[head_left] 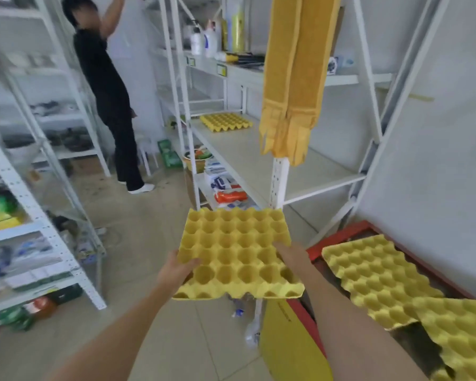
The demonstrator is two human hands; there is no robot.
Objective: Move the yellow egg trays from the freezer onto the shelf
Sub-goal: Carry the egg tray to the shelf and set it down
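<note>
I hold a yellow egg tray [237, 251] level in front of me over the floor. My left hand [176, 273] grips its left edge and my right hand [289, 257] grips its right edge. More yellow egg trays [379, 279] lie on the red-rimmed freezer [349, 229] at the lower right, with another tray [462, 334] overlapping them nearer me. One yellow tray [226, 121] sits on the white shelf [248, 158] ahead, at its far end.
A yellow cloth [294, 78] hangs from the rack over the shelf's near post. A person in black [107, 92] stands at the back reaching up. White racks [33, 204] full of goods line the left. Packages [226, 188] lie under the shelf.
</note>
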